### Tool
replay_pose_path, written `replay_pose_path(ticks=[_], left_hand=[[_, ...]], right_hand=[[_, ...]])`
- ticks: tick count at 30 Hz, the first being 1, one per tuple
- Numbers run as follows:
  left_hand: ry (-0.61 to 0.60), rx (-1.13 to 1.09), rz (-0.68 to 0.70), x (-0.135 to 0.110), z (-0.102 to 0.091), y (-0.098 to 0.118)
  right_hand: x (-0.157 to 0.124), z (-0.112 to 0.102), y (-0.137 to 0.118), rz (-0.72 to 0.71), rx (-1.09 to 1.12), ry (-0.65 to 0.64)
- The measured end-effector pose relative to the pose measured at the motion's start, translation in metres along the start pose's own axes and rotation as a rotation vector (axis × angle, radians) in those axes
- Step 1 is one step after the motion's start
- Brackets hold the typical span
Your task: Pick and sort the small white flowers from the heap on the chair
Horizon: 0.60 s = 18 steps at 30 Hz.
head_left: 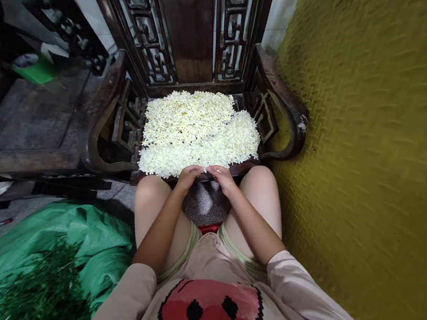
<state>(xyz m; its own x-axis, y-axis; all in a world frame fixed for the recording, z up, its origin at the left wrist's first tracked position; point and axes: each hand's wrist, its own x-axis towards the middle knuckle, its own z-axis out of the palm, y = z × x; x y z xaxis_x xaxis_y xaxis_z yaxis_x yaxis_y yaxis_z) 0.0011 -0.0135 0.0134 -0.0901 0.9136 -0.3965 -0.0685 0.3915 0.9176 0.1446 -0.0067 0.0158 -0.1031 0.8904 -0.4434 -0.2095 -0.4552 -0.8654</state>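
Small white and pale yellow flowers (187,119) lie in a thick spread over the seat of a dark carved wooden chair (242,169). My left hand (189,178) and my right hand (223,178) meet at the seat's front edge, just in front of the spread. Their fingertips are pinched together, with a small white flower (204,169) between them. Another white bit shows by my right fingers. How the fingers grip the flower is too small to see clearly.
Curved armrests (300,124) flank the seat. Close on the right stands a yellow textured sheet (369,150). At lower left, a green sack (69,222) bears leafy green stems (45,284). A second wooden seat (32,118) holds a green roll (35,69).
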Motion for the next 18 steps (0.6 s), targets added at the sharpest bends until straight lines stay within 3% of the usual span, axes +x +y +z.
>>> replay_pose_path(ticks=[4, 10, 18], left_hand=[[0.093, 0.013, 0.062, 0.000, -0.001, 0.001], [0.058, 0.026, 0.000, -0.002, 0.002, -0.001], [0.476, -0.219, -0.195, 0.025, -0.025, 0.000]], right_hand=[[0.000, 0.001, 0.000, -0.002, -0.007, 0.011], [0.000, 0.001, 0.002, -0.001, -0.048, 0.023], [0.002, -0.003, -0.001, 0.072, -0.015, 0.072]])
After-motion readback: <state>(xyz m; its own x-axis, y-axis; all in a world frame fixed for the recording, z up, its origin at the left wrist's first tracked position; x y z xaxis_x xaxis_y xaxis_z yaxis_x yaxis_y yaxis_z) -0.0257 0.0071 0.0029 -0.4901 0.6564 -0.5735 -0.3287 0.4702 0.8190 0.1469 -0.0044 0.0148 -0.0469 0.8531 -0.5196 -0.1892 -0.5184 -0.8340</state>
